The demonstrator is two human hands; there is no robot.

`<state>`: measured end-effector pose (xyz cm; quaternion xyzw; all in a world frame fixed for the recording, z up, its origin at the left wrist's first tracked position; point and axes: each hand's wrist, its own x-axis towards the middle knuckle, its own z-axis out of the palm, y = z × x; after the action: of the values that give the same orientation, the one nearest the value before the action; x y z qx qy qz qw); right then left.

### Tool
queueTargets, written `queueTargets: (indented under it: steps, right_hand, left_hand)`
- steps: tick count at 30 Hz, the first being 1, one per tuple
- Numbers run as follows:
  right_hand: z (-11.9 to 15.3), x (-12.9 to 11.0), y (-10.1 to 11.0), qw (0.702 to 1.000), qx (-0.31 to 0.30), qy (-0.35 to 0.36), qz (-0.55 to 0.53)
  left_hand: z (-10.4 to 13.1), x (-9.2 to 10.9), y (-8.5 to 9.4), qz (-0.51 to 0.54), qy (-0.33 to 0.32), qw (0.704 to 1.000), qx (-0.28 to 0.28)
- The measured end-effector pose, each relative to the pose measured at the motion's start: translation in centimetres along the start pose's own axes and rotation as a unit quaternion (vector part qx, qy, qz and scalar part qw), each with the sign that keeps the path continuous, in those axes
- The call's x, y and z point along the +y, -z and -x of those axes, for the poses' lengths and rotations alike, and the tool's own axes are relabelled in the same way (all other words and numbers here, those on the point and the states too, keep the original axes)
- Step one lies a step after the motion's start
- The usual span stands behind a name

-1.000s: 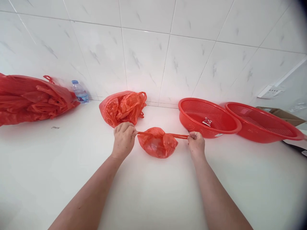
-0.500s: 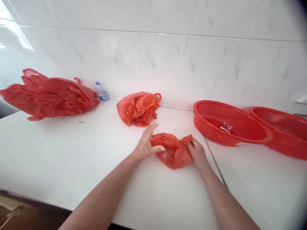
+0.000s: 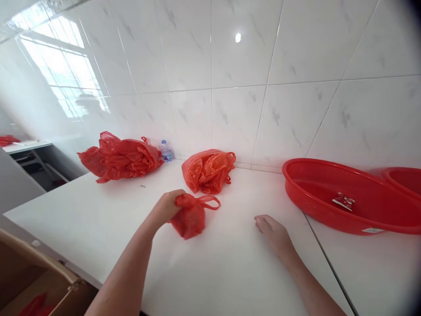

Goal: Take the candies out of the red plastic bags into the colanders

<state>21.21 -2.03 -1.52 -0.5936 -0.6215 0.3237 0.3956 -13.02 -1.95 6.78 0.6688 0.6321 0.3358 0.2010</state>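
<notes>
My left hand (image 3: 169,204) is closed around the gathered top of a small red plastic bag (image 3: 190,220). One loop handle of the bag sticks out to the right, and its body hangs at or just over the white table (image 3: 226,272). What is inside the bag is hidden. My right hand (image 3: 271,230) is apart from the bag, over the table to its right, with fingers curled together and nothing visible in them. Behind the held bag, a crumpled red plastic bag (image 3: 208,171) lies near the tiled wall.
A large heap of red plastic bags (image 3: 128,158) lies at the back left beside a small water bottle (image 3: 166,151). On the right, a red plastic basket (image 3: 322,224) holds a small printed packet (image 3: 344,201); another red basket (image 3: 406,180) adjoins it. A cardboard box (image 3: 62,270) stands below the table's front-left edge.
The small bag has moved left, now in my left hand alone. My right hand has let go of it. The view has turned left and up, bringing the cardboard box further into sight.
</notes>
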Motion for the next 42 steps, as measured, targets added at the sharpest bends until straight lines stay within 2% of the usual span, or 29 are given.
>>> queueTargets:
  steps: [2, 3, 4, 6, 8, 11, 13, 16, 19, 25, 27, 29, 32, 34, 38, 42]
  right_hand:
    - [-0.5, -0.2, -0.7, 0.998, 0.011, 0.014, 0.064]
    - [-0.8, -0.4, -1.2, 0.995, 0.017, 0.019, 0.095]
    - [-1.2, -0.6, -1.8, 0.992, 0.021, 0.023, 0.123]
    - [-2.2, -1.2, -3.3, 0.987, 0.03, 0.032, 0.157]
    - [-3.1, -2.0, -5.1, 0.983, 0.037, 0.053, 0.17]
    - [-4.0, -3.5, -8.3, 0.976, 0.04, 0.114, 0.181]
    - [-4.3, -4.5, -10.2, 0.97, 0.028, 0.157, 0.183]
    - [-4.8, -5.3, -12.1, 0.967, 0.017, 0.177, 0.181]
    - [-6.2, -5.6, -12.8, 0.971, 0.022, 0.166, 0.168]
    - [-10.1, -5.8, -13.4, 0.976, 0.007, 0.161, 0.15]
    - [-10.6, -5.7, -13.4, 0.981, -0.003, 0.156, 0.117]
    - [-10.4, -5.4, -12.9, 0.988, -0.006, 0.151, 0.038]
    - [-9.1, -4.9, -11.3, 0.989, -0.011, 0.105, -0.105]
    - [-7.7, -4.5, -9.7, 0.986, -0.016, 0.067, -0.155]
    - [-4.8, -3.2, -6.1, 0.986, -0.014, 0.021, -0.167]
    - [-2.0, -1.0, -1.9, 0.99, 0.028, -0.012, -0.137]
  left_hand:
    - [0.3, -1.7, 2.4, -0.108, 0.022, 0.988, 0.11]
    - [0.3, -2.3, 3.2, -0.16, 0.022, 0.977, 0.141]
    - [0.3, -2.7, 3.6, -0.203, 0.024, 0.966, 0.157]
    - [-0.1, -2.7, 3.2, -0.261, 0.012, 0.951, 0.163]
    - [-1.0, -2.1, 1.5, -0.282, -0.033, 0.943, 0.175]
    - [-3.2, -1.0, -2.5, -0.256, -0.15, 0.936, 0.188]
    - [-4.9, -1.0, -5.1, -0.237, -0.181, 0.936, 0.189]
    - [-7.1, -2.0, -7.9, -0.224, -0.179, 0.93, 0.229]
    - [-8.4, -3.2, -9.5, -0.22, -0.165, 0.928, 0.251]
    - [-9.1, -3.8, -10.7, -0.263, -0.129, 0.934, 0.205]
    - [-9.5, -4.0, -10.7, -0.272, -0.095, 0.94, 0.182]
    - [-10.0, -4.1, -10.7, -0.274, -0.06, 0.945, 0.168]
    - [-10.9, -4.1, -10.5, -0.269, -0.024, 0.949, 0.161]
    - [-11.4, -4.1, -10.5, -0.266, -0.012, 0.95, 0.162]
    - [-12.1, -4.3, -10.4, -0.26, 0.001, 0.95, 0.171]
    - [-12.2, -4.3, -10.3, -0.255, 0.002, 0.951, 0.177]
